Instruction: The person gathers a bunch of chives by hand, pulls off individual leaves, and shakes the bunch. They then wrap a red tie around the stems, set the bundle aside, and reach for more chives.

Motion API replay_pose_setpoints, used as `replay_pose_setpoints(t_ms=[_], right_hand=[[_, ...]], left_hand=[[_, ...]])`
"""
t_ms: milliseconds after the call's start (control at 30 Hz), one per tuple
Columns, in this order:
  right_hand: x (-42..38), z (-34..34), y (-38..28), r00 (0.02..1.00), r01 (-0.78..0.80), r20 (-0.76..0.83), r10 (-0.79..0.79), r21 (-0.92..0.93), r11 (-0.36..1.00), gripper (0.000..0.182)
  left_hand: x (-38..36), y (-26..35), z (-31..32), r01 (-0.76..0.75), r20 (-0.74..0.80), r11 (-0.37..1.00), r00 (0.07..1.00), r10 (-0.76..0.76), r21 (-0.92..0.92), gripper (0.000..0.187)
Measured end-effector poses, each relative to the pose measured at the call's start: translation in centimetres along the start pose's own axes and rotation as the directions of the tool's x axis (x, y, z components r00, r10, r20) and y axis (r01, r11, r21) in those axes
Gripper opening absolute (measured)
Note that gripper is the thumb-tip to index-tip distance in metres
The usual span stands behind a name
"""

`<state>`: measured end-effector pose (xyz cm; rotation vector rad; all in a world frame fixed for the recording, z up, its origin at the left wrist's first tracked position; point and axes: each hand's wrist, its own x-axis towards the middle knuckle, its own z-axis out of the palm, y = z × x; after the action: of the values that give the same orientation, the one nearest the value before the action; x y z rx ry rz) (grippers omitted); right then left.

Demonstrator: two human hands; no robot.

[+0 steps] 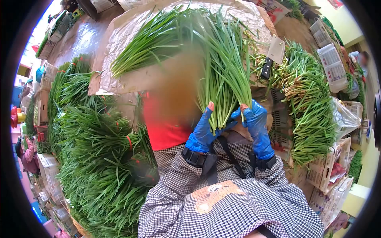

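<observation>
In front of my apron, both hands grip the pale stem ends of a bunch of garlic chives (224, 75). My left hand (203, 131), in a blue glove with a bare thumb tip, closes round the left side of the stems. On the right side my right hand (256, 125), gloved the same way, is closed on the stems with the thumb on top. The green leaves fan away from me over the board. More loose garlic chives (147, 47) lie at the left on the board. A blurred patch hides part of the area left of the bunch.
A cleaver (272, 57) with a black handle rests at the board's (105, 75) right edge, among cut stem ends. Banded bunches (99, 158) are heaped at my left. A pile of untrimmed chives (311, 107) stands at my right, near plastic crates (331, 65). A red stool (168, 135) is close by.
</observation>
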<state>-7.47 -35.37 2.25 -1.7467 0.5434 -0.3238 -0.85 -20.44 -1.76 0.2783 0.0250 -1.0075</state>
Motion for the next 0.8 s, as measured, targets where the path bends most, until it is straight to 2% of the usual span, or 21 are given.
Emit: replay_pose_setpoints(t_ms=[33,67,133,167,233,267,333,367,433,467,533,667,733,800], right_hand=[[0.0,0.0,0.0,0.999,0.047,-0.020,-0.048,-0.072,0.996,0.023],[0.0,0.3,-0.1,0.999,0.048,-0.020,-0.050,-0.071,0.996,0.023],[0.2,1.0,-0.5,0.977,0.210,-0.030,-0.213,-0.066,0.975,0.021],[0.3,1.0,-0.4,0.976,0.211,-0.031,-0.214,-0.065,0.975,0.021],[0.4,0.9,-0.1,0.965,0.246,-0.051,-0.257,-0.163,0.955,0.019],[0.2,0.8,-0.7,0.965,0.248,-0.052,-0.259,-0.161,0.955,0.019],[-0.2,0.5,-2.2,1.000,0.005,-0.008,-0.006,-0.022,1.000,0.019],[-0.1,0.4,-1.8,1.000,0.007,-0.008,-0.007,-0.020,1.000,0.019],[0.1,-0.2,-0.6,0.999,-0.016,-0.044,0.013,-0.067,0.998,0.019],[0.1,-0.3,-0.9,0.999,-0.014,-0.043,0.011,-0.066,0.998,0.019],[0.0,-0.6,-1.8,0.999,-0.027,-0.033,0.032,0.125,0.992,0.020],[0.3,-0.8,-2.3,0.999,0.019,-0.038,-0.011,0.218,0.976,0.021],[0.5,-0.7,-3.6,1.000,0.007,-0.012,-0.005,0.162,0.987,0.018],[1.1,-0.7,-2.7,0.999,0.031,-0.025,-0.028,0.144,0.989,0.018]], left_hand=[[0.0,0.0,0.0,0.009,0.010,1.000,1.000,-0.009,-0.014,0.061],[-0.1,0.0,-0.1,0.008,0.011,1.000,1.000,-0.008,-0.012,0.061],[0.0,0.1,-0.4,0.021,0.061,0.999,0.998,-0.019,-0.034,0.062],[0.0,0.0,-0.6,0.021,0.061,0.999,0.998,-0.019,-0.032,0.062],[0.1,-0.2,-0.9,0.020,-0.038,0.994,0.999,-0.016,0.104,0.059],[0.2,-0.2,-1.1,0.019,-0.038,0.994,0.999,-0.015,0.106,0.059],[0.3,-0.2,-1.5,0.029,-0.067,0.988,0.998,-0.019,0.152,0.056],[0.2,0.0,-1.2,0.028,-0.066,0.988,0.998,-0.018,0.153,0.056],[-0.1,0.3,-0.6,0.015,-0.039,0.996,0.999,-0.019,-0.094,0.054],[-0.1,0.3,-0.5,0.013,-0.039,0.996,0.999,-0.017,-0.092,0.054],[-0.1,0.3,-0.2,0.002,-0.059,0.993,0.998,-0.009,-0.117,0.055],[-0.1,0.3,-0.1,-0.006,-0.058,0.993,0.998,-0.001,-0.121,0.051],[0.2,-0.2,-0.9,-0.012,-0.137,0.957,0.989,0.054,0.291,0.047],[0.6,-0.4,-2.1,0.004,-0.138,0.962,0.990,0.035,0.272,0.045]])
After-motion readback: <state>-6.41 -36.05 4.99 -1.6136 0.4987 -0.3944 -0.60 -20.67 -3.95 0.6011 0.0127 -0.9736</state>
